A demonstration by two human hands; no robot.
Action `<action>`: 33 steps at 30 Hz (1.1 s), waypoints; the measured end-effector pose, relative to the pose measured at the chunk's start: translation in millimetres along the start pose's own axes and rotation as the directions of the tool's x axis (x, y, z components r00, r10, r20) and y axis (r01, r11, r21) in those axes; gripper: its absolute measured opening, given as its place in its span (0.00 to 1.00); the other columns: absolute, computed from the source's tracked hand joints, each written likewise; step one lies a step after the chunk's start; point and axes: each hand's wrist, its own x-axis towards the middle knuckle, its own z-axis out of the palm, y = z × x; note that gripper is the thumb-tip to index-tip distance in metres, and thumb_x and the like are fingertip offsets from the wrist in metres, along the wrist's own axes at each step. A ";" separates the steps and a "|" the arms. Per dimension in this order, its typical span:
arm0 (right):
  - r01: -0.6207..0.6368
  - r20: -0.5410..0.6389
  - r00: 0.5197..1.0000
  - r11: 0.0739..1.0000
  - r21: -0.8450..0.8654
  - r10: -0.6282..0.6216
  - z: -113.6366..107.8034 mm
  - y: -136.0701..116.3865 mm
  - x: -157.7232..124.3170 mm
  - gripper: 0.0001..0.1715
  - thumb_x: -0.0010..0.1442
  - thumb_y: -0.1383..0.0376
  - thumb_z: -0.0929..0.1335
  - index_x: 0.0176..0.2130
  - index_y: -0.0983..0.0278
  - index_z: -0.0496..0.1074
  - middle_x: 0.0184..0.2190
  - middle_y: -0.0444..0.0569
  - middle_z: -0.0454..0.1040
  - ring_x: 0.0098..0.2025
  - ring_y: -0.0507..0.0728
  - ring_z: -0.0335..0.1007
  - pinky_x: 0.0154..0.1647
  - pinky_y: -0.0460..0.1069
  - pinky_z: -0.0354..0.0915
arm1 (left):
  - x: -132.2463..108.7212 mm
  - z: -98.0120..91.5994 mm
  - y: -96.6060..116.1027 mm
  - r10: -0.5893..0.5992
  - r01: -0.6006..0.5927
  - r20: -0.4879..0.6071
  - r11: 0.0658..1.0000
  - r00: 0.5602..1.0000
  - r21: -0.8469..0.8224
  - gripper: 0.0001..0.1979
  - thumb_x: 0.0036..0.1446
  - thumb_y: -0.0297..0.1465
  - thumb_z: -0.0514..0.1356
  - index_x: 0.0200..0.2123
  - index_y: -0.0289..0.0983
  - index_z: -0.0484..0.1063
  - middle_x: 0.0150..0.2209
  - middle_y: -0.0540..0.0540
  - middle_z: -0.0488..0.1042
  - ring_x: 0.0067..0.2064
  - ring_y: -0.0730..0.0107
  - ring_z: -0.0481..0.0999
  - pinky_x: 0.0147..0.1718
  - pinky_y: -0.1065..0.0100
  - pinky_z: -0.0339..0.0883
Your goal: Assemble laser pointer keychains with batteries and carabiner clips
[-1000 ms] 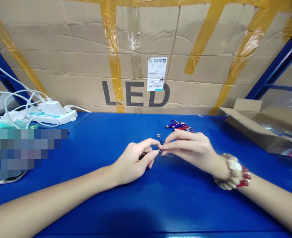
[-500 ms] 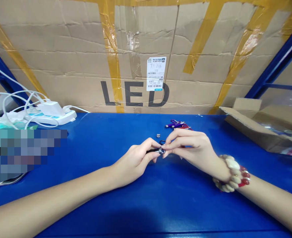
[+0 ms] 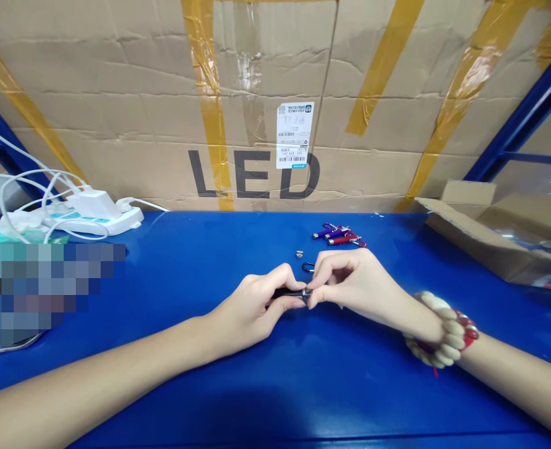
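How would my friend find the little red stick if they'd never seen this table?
Find the big cardboard marked LED, then the blue table in front of it. Just beyond the right hand, purple sticks and the red stick lie bunched together. It's the only red one there.

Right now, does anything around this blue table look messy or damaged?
A little: white cables loop untidily over the power strip at the left, and the big cardboard behind is creased, with slanting tape. A small metal piece lies loose beyond the left hand; whether that is wrong, I cannot tell.
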 end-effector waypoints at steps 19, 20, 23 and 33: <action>-0.340 0.083 0.940 0.921 0.188 0.330 11.3 7.8 -1.8 0.21 0.41 0.53 0.73 0.21 0.68 0.68 0.13 0.39 0.63 0.13 0.44 0.53 0.12 0.41 0.48 | 4.0 2.6 0.5 0.005 0.002 -0.027 0.973 1.000 0.231 0.12 0.60 0.26 0.50 0.43 0.39 0.71 0.41 0.47 0.76 0.41 0.67 0.74 0.43 0.66 0.65; -0.329 0.082 0.944 0.926 0.185 0.319 11.3 7.6 -1.8 0.21 0.42 0.53 0.73 0.21 0.68 0.68 0.13 0.40 0.63 0.13 0.44 0.53 0.12 0.41 0.48 | 3.9 2.9 0.6 -0.005 0.010 -0.022 0.972 1.000 0.236 0.12 0.60 0.26 0.50 0.43 0.39 0.71 0.41 0.46 0.76 0.41 0.67 0.73 0.43 0.66 0.65; -0.282 0.070 0.959 0.947 0.157 0.274 10.4 6.0 -1.1 0.20 0.43 0.53 0.72 0.22 0.68 0.69 0.14 0.40 0.63 0.13 0.44 0.54 0.13 0.41 0.49 | 4.6 2.7 2.4 -0.054 0.055 -0.011 0.969 0.998 0.239 0.12 0.61 0.26 0.48 0.41 0.39 0.70 0.40 0.46 0.76 0.41 0.67 0.73 0.43 0.66 0.64; -0.040 0.016 0.999 0.998 -0.053 0.041 7.9 -8.1 -3.0 0.15 0.50 0.55 0.70 0.25 0.66 0.74 0.21 0.43 0.68 0.18 0.45 0.52 0.16 0.42 0.52 | 6.7 1.8 2.7 -0.157 0.160 -0.040 0.984 0.987 0.081 0.10 0.62 0.27 0.45 0.33 0.38 0.64 0.30 0.51 0.69 0.31 0.74 0.68 0.32 0.73 0.61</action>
